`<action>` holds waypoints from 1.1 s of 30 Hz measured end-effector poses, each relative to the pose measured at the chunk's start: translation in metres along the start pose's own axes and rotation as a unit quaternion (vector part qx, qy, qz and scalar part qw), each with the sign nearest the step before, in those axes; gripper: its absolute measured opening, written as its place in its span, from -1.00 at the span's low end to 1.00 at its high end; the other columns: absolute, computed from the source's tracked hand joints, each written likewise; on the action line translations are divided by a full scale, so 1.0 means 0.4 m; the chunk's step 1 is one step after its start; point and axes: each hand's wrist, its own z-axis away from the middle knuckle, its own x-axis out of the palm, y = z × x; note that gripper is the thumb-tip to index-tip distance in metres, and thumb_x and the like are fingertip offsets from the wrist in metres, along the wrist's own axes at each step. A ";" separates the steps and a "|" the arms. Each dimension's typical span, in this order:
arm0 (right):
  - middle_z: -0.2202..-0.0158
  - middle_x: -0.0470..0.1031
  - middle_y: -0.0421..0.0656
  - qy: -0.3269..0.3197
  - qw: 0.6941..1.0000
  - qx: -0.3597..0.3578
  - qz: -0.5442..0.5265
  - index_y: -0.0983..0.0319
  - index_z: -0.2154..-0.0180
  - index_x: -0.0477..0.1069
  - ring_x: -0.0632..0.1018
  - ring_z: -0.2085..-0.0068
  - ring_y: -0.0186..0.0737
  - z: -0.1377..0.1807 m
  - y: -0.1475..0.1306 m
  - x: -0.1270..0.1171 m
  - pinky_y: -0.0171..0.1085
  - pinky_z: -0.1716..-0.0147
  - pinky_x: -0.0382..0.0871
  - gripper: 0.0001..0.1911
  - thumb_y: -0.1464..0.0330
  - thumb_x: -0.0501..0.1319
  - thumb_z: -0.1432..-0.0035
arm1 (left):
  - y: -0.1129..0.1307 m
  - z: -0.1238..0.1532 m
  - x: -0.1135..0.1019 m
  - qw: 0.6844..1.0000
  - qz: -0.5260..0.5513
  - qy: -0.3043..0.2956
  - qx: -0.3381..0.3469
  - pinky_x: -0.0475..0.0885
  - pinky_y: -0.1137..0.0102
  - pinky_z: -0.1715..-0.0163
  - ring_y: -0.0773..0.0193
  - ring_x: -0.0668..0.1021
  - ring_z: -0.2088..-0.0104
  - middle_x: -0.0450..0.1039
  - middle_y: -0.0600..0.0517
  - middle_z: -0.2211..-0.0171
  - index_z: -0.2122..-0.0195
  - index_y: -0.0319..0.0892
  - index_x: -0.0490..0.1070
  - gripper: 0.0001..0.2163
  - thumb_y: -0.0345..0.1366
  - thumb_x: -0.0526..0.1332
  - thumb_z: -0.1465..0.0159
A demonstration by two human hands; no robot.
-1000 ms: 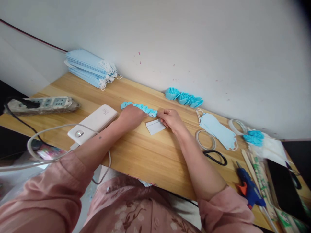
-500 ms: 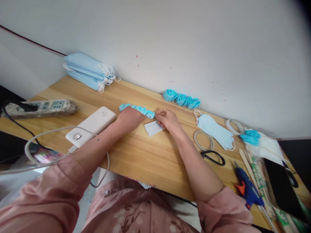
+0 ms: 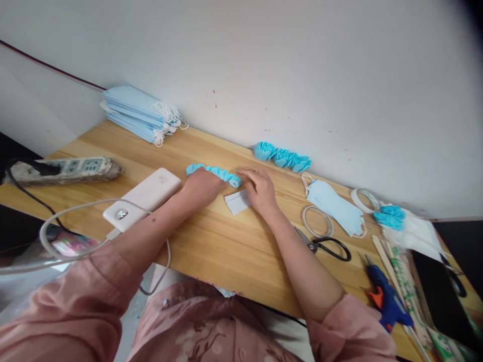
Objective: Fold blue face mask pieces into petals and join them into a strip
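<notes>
My left hand (image 3: 205, 184) is closed over the middle of a row of bright blue folded, ruffled strip (image 3: 232, 179) lying on the wooden table. Its fingertips are mostly hidden behind the hand. My right hand (image 3: 260, 187) is beside the strip's right end, its fingers stretched leftward and the thumb apart. Whether the fingertips touch the strip I cannot tell. A pale folded piece of sheet (image 3: 236, 202) lies flat below the strip, its right edge covered by my right hand.
Behind are a stack of face masks (image 3: 132, 110) and blue rosettes (image 3: 282, 157). Left are a white power bank (image 3: 143, 196) with cable and a power strip (image 3: 90, 170). Right are loose masks (image 3: 335, 207), tape (image 3: 317, 221), scissors (image 3: 332, 248), a glue gun (image 3: 387, 296) and a phone (image 3: 439, 291).
My right hand's fingers have opened from a pinch by the strip's right end and stretched out. The left hand stays on the strip. More of the scissors shows beside my right forearm.
</notes>
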 end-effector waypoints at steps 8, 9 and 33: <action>-0.17 0.42 0.00 -0.044 0.996 -0.038 0.064 0.19 0.01 0.53 0.37 -0.18 0.00 -0.009 -0.004 0.020 0.04 -0.19 0.26 -0.50 0.61 0.00 -0.15 | 0.007 0.001 -0.019 1.000 0.001 -0.005 -0.008 0.31 0.31 0.31 0.14 0.59 0.29 0.59 -0.08 0.27 0.13 -0.09 0.56 -0.71 -0.41 0.03 -0.35; -0.17 0.41 -0.01 -0.048 0.996 -0.037 0.066 0.18 0.01 0.53 0.36 -0.19 0.00 -0.009 -0.004 0.021 0.05 -0.19 0.26 -0.49 0.62 -0.01 -0.14 | 0.007 0.001 -0.020 1.000 0.003 -0.009 -0.007 0.31 0.31 0.31 0.14 0.59 0.29 0.59 -0.08 0.27 0.12 -0.10 0.56 -0.71 -0.41 0.03 -0.35; 0.05 0.60 -0.05 -0.033 0.997 0.054 0.053 0.23 0.03 0.49 0.54 -0.01 -0.04 -0.019 0.012 -0.001 -0.04 -0.05 0.39 -0.59 0.54 0.01 -0.18 | 0.011 0.003 -0.022 1.000 0.000 0.000 -0.001 0.33 0.29 0.33 0.11 0.58 0.32 0.56 -0.13 0.34 0.25 -0.20 0.57 -0.72 -0.43 0.03 -0.34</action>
